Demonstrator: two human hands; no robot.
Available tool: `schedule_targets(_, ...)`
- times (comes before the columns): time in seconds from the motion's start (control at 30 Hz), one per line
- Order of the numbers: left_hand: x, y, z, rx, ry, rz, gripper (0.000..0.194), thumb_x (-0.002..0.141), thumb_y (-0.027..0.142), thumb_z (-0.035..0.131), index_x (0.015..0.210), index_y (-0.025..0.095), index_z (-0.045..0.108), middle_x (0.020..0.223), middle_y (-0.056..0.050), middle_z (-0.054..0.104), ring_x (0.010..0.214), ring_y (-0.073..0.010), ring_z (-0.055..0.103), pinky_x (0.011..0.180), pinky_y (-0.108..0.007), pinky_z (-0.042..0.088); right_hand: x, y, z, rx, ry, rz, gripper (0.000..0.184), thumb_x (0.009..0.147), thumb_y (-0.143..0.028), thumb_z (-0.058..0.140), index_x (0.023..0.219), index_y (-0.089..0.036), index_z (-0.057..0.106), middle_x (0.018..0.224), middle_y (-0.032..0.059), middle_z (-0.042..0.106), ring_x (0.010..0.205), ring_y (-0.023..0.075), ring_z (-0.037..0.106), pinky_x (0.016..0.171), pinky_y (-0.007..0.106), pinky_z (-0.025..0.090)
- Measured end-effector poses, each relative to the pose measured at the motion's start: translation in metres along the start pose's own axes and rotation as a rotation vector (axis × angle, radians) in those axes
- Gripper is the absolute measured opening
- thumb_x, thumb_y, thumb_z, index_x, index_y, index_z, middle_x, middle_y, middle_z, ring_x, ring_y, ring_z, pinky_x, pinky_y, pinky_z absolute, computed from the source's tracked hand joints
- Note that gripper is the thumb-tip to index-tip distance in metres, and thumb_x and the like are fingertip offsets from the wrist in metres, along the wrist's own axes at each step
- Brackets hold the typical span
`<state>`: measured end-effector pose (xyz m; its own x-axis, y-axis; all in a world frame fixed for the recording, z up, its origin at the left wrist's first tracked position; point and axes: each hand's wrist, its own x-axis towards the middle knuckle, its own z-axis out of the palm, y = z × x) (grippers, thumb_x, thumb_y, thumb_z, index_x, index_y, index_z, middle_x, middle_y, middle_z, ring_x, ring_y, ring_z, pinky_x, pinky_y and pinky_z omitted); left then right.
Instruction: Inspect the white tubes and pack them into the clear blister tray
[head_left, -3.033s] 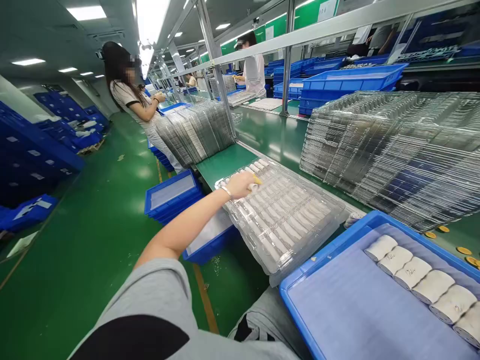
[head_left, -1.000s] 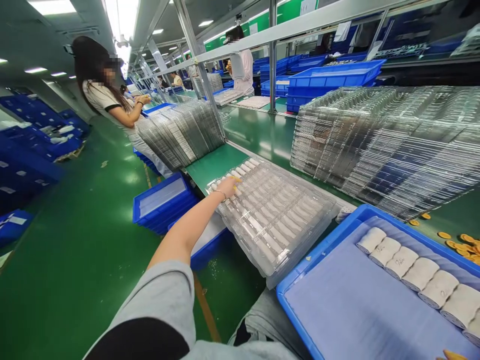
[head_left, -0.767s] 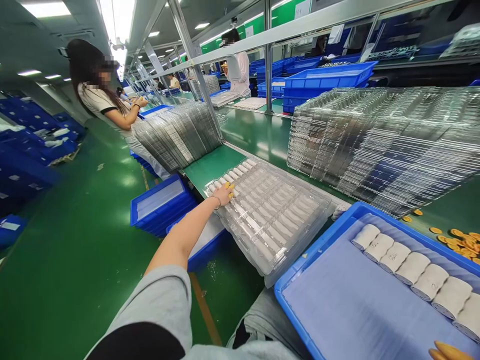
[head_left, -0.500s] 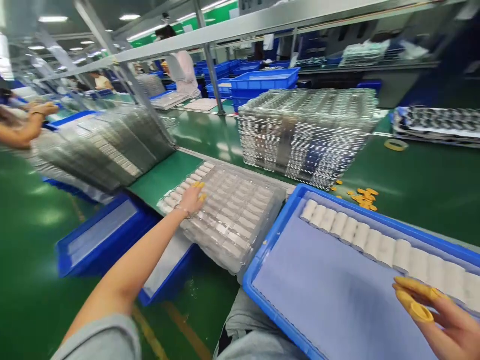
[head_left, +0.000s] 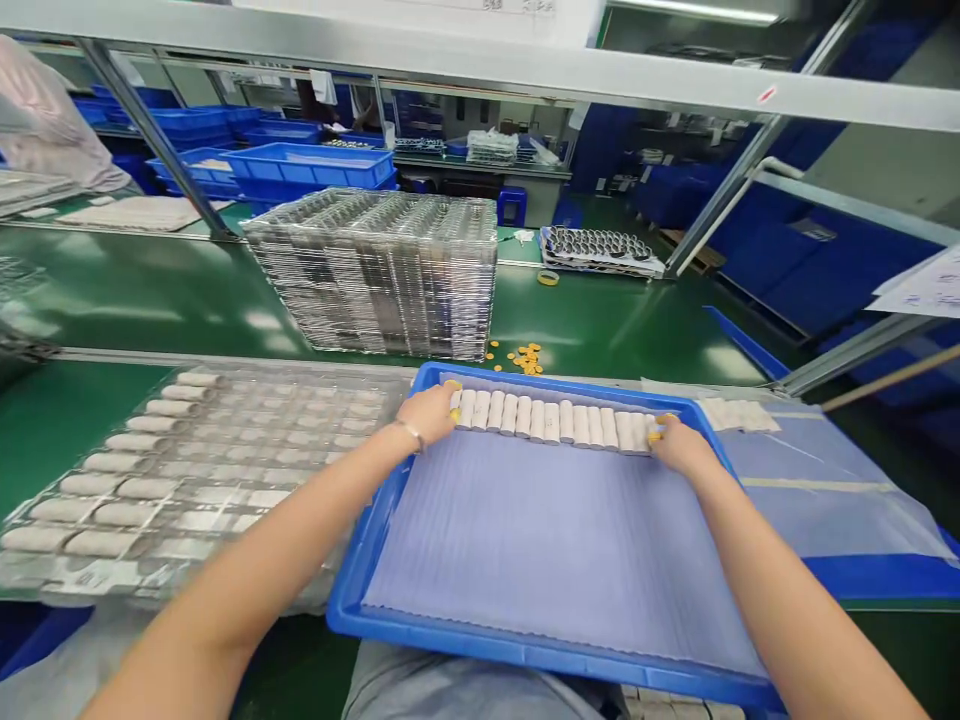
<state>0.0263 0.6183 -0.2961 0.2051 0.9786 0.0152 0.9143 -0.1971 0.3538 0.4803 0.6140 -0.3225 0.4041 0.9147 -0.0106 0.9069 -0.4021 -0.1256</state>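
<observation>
A row of white cylinders [head_left: 551, 422] lies side by side along the far edge inside a blue tray [head_left: 450, 632], on a pale bluish liner sheet [head_left: 555, 540]. My left hand [head_left: 429, 415] has its fingers closed at the row's left end. At the right end, my right hand [head_left: 681, 442] is closed against the last cylinders. Yellow finger covers show on both hands. Left of the blue tray sits a clear plastic tray [head_left: 300, 385], with white cylinders [head_left: 150, 425] uncovered in its left columns.
Behind stands a tall stack of clear trays [head_left: 382, 280], with loose yellow-orange rings [head_left: 529, 358] beside it. Blue bins [head_left: 307, 165] stand farther back. A metal rail [head_left: 480, 62] crosses above. To the right lies a covered surface [head_left: 817, 470] with more white pieces [head_left: 739, 415].
My view has swung right. My left hand has moved from the clear tray to the row's left end; my right hand, earlier open at the near right, is now at its right end.
</observation>
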Motion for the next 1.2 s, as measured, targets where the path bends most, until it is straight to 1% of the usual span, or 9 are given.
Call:
schedule_targets(0.1, 0.032, 0.014, 0.018, 0.05, -0.057, -0.138, 0.049, 0.094, 0.029, 0.063, 0.139, 0.015, 0.051, 0.13, -0.015, 0.063, 0.112, -0.0274, 0.065, 0.098, -0.05, 0.053, 0.005, -0.004, 0.008, 0.045, -0.047, 0.042, 0.037, 0.103, -0.032, 0.066, 0.134, -0.015, 0.057, 0.122, 0.0112, 0.063, 0.105, 0.0275, 0.065, 0.092, 0.048, 0.057)
schedule_targets(0.2, 0.044, 0.014, 0.027, 0.041, -0.086, -0.23, 0.047, 0.096, 0.033, 0.062, 0.139, 0.017, 0.051, 0.131, -0.013, 0.061, 0.112, -0.0261, 0.064, 0.098, -0.051, 0.053, 0.006, -0.001, 0.009, 0.12, -0.066, 0.078, 0.039, 0.102, -0.033, 0.066, 0.136, -0.014, 0.055, 0.124, 0.0128, 0.062, 0.107, 0.0284, 0.064, 0.094, 0.049, 0.055)
schedule_targets(0.43, 0.034, 0.01, 0.008, -0.224, -0.088, -0.275, 0.05, 0.093, 0.031, 0.065, 0.138, 0.016, 0.05, 0.124, -0.012, 0.062, 0.112, -0.027, 0.063, 0.097, -0.051, 0.054, -0.012, 0.001, -0.014, 0.456, -0.028, 0.094, 0.064, 0.097, -0.021, 0.066, 0.152, -0.012, 0.036, 0.13, 0.0204, 0.058, 0.12, 0.0374, 0.058, 0.103, 0.058, 0.047)
schedule_targets(0.5, 0.021, 0.017, -0.003, -0.392, -0.079, -0.25, 0.056, 0.092, 0.022, 0.06, 0.145, 0.017, 0.041, 0.116, -0.011, 0.063, 0.106, -0.0254, 0.064, 0.092, -0.049, 0.057, -0.029, -0.005, -0.024, 0.649, -0.047, 0.02, 0.072, 0.095, -0.013, 0.058, 0.158, -0.015, 0.023, 0.129, 0.0212, 0.058, 0.12, 0.0367, 0.059, 0.099, 0.053, 0.052)
schedule_targets(0.6, -0.006, 0.04, -0.013, -0.694, -0.13, -0.153, 0.066, 0.09, 0.014, 0.049, 0.152, 0.023, 0.026, 0.107, -0.007, 0.062, 0.094, -0.0195, 0.066, 0.082, -0.042, 0.062, -0.067, -0.021, -0.038, 0.967, -0.177, -0.146, 0.075, 0.093, -0.015, 0.048, 0.159, -0.029, 0.014, 0.126, 0.0131, 0.061, 0.113, 0.0286, 0.065, 0.087, 0.042, 0.061)
schedule_targets(0.7, -0.036, 0.07, -0.011, -0.988, -0.231, -0.02, 0.066, 0.086, 0.02, 0.053, 0.147, 0.031, 0.03, 0.109, -0.004, 0.06, 0.088, -0.0165, 0.066, 0.076, -0.04, 0.064, -0.109, -0.048, -0.046, 1.237, -0.363, -0.29, 0.07, 0.088, -0.031, 0.061, 0.151, -0.037, 0.031, 0.118, 0.0043, 0.064, 0.105, 0.0254, 0.067, 0.083, 0.041, 0.063)
schedule_targets(0.83, -0.065, 0.099, 0.004, -1.605, -0.427, 0.151, 0.069, 0.075, 0.026, 0.074, 0.136, 0.03, 0.042, 0.107, -0.004, 0.059, 0.081, -0.0171, 0.066, 0.064, -0.033, 0.062, -0.153, -0.084, -0.046, 1.706, -0.738, -0.38, 0.067, 0.079, -0.032, 0.084, 0.135, -0.041, 0.048, 0.113, 0.0007, 0.064, 0.094, 0.0231, 0.069, 0.071, 0.035, 0.063)
schedule_targets(1.03, -0.08, 0.108, 0.026, -1.853, -0.51, 0.262, 0.073, 0.066, 0.02, 0.087, 0.128, 0.031, 0.049, 0.1, -0.002, 0.06, 0.069, -0.0121, 0.062, 0.05, -0.021, 0.055, -0.184, -0.1, -0.036, 1.809, -0.9, -0.511, 0.059, 0.088, -0.032, 0.083, 0.134, -0.047, 0.05, 0.122, -0.001, 0.063, 0.082, 0.0149, 0.068, 0.072, 0.028, 0.059)
schedule_targets(1.2, -0.088, 0.11, 0.035, -1.907, -0.529, 0.299, 0.065, 0.07, 0.02, 0.085, 0.126, 0.032, 0.053, 0.099, -0.001, 0.059, 0.065, -0.0094, 0.06, 0.053, -0.019, 0.053, -0.192, -0.097, -0.027, 1.807, -0.941, -0.523, 0.065, 0.086, -0.038, 0.085, 0.138, -0.049, 0.049, 0.131, 0.0023, 0.056, 0.088, 0.0207, 0.069, 0.067, 0.03, 0.058)
